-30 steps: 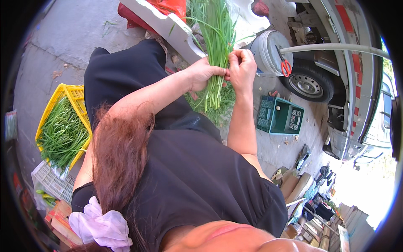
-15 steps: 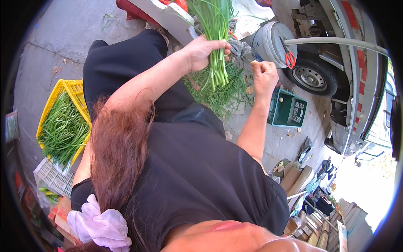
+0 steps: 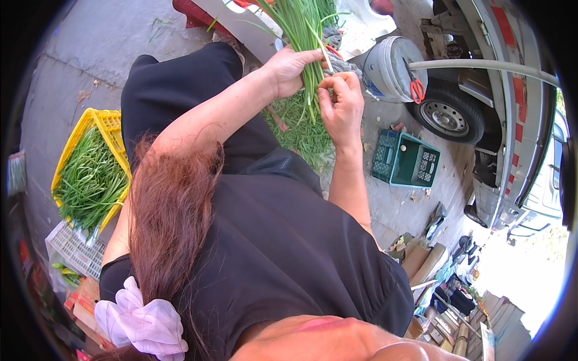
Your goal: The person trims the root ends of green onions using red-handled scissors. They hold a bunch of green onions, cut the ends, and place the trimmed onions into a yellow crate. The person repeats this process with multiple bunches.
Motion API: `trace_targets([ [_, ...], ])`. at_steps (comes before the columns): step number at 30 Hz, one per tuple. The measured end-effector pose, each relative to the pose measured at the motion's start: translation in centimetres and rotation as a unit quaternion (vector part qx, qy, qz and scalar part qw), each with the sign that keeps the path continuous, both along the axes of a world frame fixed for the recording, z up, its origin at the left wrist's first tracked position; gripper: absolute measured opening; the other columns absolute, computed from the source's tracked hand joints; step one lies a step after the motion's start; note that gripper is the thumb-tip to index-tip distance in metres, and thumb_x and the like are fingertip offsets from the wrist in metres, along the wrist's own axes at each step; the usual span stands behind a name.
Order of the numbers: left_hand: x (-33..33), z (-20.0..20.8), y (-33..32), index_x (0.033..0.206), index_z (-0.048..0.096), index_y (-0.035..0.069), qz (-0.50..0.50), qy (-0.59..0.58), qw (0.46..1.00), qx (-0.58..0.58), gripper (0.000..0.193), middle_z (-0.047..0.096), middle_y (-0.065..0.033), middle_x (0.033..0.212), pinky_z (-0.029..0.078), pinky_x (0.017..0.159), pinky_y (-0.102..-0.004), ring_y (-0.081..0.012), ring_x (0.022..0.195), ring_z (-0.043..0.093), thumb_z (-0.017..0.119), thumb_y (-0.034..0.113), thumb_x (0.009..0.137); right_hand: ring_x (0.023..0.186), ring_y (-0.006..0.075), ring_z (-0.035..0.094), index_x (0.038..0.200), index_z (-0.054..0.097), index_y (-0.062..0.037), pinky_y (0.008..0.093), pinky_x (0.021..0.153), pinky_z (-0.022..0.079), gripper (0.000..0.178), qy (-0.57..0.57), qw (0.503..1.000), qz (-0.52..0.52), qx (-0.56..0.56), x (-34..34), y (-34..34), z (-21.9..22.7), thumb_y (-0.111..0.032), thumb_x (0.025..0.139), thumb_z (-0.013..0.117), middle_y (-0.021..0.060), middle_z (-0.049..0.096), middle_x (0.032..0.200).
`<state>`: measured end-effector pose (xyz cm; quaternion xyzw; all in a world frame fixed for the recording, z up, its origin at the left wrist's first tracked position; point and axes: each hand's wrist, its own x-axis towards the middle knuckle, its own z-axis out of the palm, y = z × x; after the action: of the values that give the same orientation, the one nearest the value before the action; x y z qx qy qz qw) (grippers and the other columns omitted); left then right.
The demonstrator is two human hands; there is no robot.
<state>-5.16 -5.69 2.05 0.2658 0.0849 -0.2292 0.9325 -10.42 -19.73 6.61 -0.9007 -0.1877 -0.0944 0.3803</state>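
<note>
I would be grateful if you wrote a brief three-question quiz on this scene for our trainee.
1. What does the left hand grip?
A) a garden hose
B) a bundle of long green chive-like leaves
C) a wooden spoon

2. True or false: the yellow crate stands to the person's right.

3. What colour are the handles of the scissors at the bucket?

Key: 1. B. 2. False; the yellow crate, filled with greens, is to the left. 3. Orange-red.
</note>
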Motion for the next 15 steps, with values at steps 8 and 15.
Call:
trace_targets([
  [8,0.5,-1.2,0.7,0.109,0.052,0.002,0.003,0.082,0.997,-0.01,0.022,0.058,-0.0086,0.087,0.054,0.073,-0.0402,-0.0209,0.078,0.059,0.055,0.002,0.087,0.074,0.0098,0.053,0.089,0.06,-0.0011,0.0228,0.067,0.045,0.006,0.274,0.926,0.082,0.247,-0.3,-6.0,1.5,-0.005,0.086,0.057,0.0073,0.057,0.092],
  [15,-0.2,-2.1,-0.6,0.107,0.054,-0.001,0.001,0.062,0.998,0.022,0.021,0.06,-0.01,0.095,0.055,0.077,-0.0377,-0.0215,0.085,0.062,0.056,0.005,0.088,0.061,0.0136,0.053,0.081,0.063,0.0029,0.027,0.057,0.042,0.02,0.111,0.983,-0.142,-0.044,1.0,-2.2,2.1,-0.017,0.082,0.065,0.0098,0.059,0.068],
])
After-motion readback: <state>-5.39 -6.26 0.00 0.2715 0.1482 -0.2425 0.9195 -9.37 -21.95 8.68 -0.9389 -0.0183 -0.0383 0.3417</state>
